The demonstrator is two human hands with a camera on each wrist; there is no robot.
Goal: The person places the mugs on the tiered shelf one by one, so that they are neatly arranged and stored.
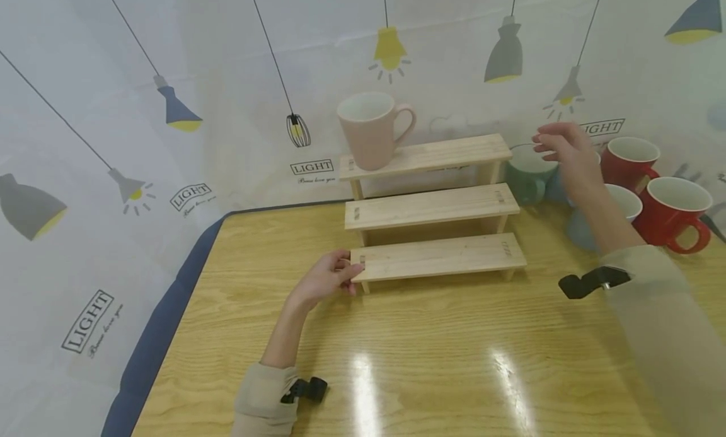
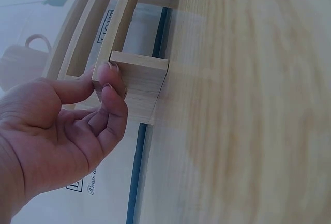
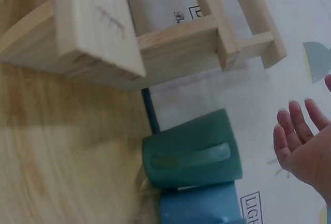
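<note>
A three-step wooden shelf (image 1: 431, 258) stands on the table. My left hand (image 1: 323, 278) pinches the left end of its lowest step between thumb and fingers, as the left wrist view shows close up. On the left of the top step sits a pink mug (image 1: 368, 134) upright, handle to the right. My right hand (image 1: 571, 159) is raised right of the shelf, holding nothing, its fingers loosely bent in the right wrist view. Nearest below it are a green mug (image 3: 220, 131) and a blue mug (image 3: 194, 203), side by side.
Two red mugs (image 1: 652, 217) and another grey-blue mug (image 1: 584, 227) crowd the table's right side, partly behind my right forearm. A light wall covering (image 1: 238, 147) printed with lamps rises behind the table (image 1: 431, 361). Dark blue edging (image 1: 164, 323) runs along the table's left side.
</note>
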